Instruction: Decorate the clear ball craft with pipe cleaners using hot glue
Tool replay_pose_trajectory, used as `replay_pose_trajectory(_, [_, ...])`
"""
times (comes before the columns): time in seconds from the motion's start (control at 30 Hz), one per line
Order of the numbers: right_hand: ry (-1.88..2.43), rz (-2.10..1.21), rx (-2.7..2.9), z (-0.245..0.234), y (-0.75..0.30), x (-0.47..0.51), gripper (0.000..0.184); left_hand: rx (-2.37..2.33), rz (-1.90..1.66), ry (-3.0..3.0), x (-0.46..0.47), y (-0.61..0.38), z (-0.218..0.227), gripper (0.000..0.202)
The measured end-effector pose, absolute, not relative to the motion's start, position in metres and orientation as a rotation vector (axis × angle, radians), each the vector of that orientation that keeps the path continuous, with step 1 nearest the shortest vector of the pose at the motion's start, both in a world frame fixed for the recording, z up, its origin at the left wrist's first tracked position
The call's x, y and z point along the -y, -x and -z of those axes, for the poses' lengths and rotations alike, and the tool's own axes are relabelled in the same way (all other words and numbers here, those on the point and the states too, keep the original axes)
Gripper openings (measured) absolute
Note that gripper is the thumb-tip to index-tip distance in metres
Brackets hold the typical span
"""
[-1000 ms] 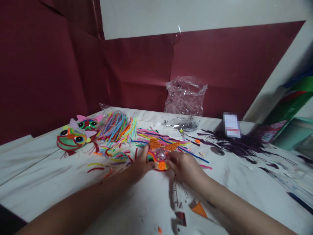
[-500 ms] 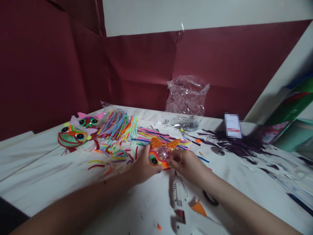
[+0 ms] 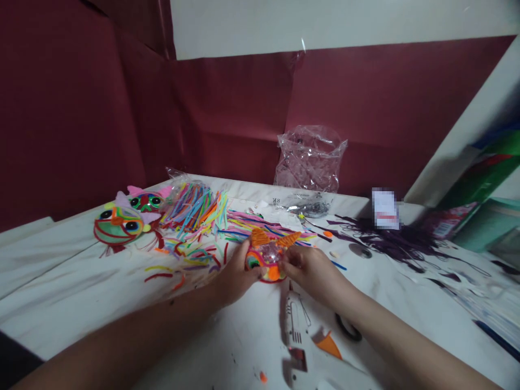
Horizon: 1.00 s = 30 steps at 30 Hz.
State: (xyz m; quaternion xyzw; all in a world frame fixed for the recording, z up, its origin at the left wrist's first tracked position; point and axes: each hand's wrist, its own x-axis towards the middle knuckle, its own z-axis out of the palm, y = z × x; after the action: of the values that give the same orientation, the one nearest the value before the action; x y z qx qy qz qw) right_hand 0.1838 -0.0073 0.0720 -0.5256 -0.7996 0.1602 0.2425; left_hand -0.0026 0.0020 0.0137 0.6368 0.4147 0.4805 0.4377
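Both my hands hold a small round craft face (image 3: 266, 255) with orange pipe-cleaner ears, a clear glittery middle and an orange nose, low over the white table (image 3: 81, 292). My left hand (image 3: 234, 273) grips its left edge with curled fingers. My right hand (image 3: 311, 271) pinches its right side. A white glue gun (image 3: 298, 330) lies on the table just in front of my right wrist. Loose coloured pipe cleaners (image 3: 195, 208) are heaped behind my hands.
Two finished round craft faces (image 3: 122, 225) lie at the left. A crumpled clear plastic bag (image 3: 311, 157) stands at the back against the dark red wall. Purple strands (image 3: 390, 238) spread at the right, near green boxes (image 3: 487, 179). An orange felt triangle (image 3: 330, 346) lies by the glue gun.
The craft face was lifted and tilted between my hands, then lowered a little again. My hands stay on its two sides.
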Motion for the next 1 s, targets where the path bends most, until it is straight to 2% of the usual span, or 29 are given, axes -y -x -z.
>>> replay_pose_trajectory(0.27, [1.475,-0.323,2.228,-0.071,-0.181,0.010,0.015,-1.157,-1.178,-1.646,-0.002,0.002,-0.015,0.064])
replay_pose_trajectory(0.7, [1.519,-0.306,2.234,-0.074,-0.178,0.014,0.015,-1.101,-1.169,-1.609,-0.005,0.001,-0.018,0.059])
replay_pose_trajectory(0.83, [1.488,-0.335,2.239,-0.074,-0.178,0.014,0.014,-1.102,-1.176,-1.634,-0.001,0.000,-0.023,0.054])
replay_pose_trajectory(1.0, [1.446,-0.402,2.257,-0.074,-0.179,0.013,0.012,-1.005,-1.221,-1.557,-0.003,0.000,-0.018,0.057])
